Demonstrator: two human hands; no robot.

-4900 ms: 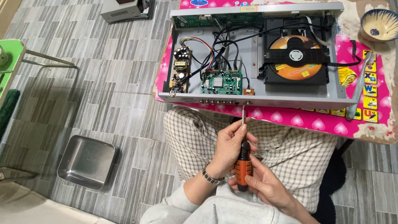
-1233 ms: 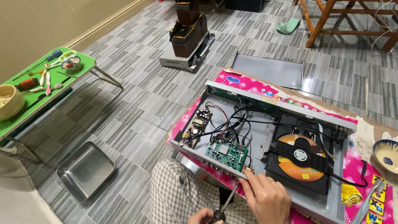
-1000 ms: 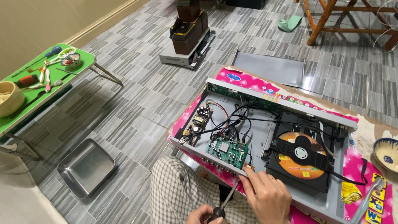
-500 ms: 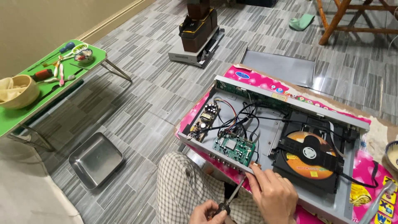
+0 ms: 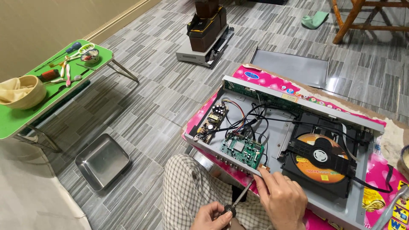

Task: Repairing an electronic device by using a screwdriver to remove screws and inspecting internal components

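Observation:
An open silver disc player (image 5: 279,137) lies on a pink patterned mat (image 5: 385,170) in front of my checked-trouser knees. Inside are a green circuit board (image 5: 241,149), a small power board (image 5: 211,119), black wires and a drive with an orange disc (image 5: 320,157). My left hand (image 5: 209,217) grips the black handle of a screwdriver (image 5: 240,196). Its shaft points up at the player's near rear panel. My right hand (image 5: 282,199) rests on that panel's edge, fingertips by the screwdriver tip; whether they pinch anything is hidden.
A steel tray (image 5: 102,161) sits on the tiled floor to my left. A green folding table (image 5: 25,117) holds hand tools and a bowl (image 5: 21,91). Farther off are stacked devices (image 5: 206,30), a grey metal cover (image 5: 294,68), wooden chair legs (image 5: 353,21) and a green cloth (image 5: 315,19).
My head has turned left since the oldest frame, bringing the green table into view. My right hand left the screwdriver handle and now rests on the player's edge; my left hand keeps the screwdriver.

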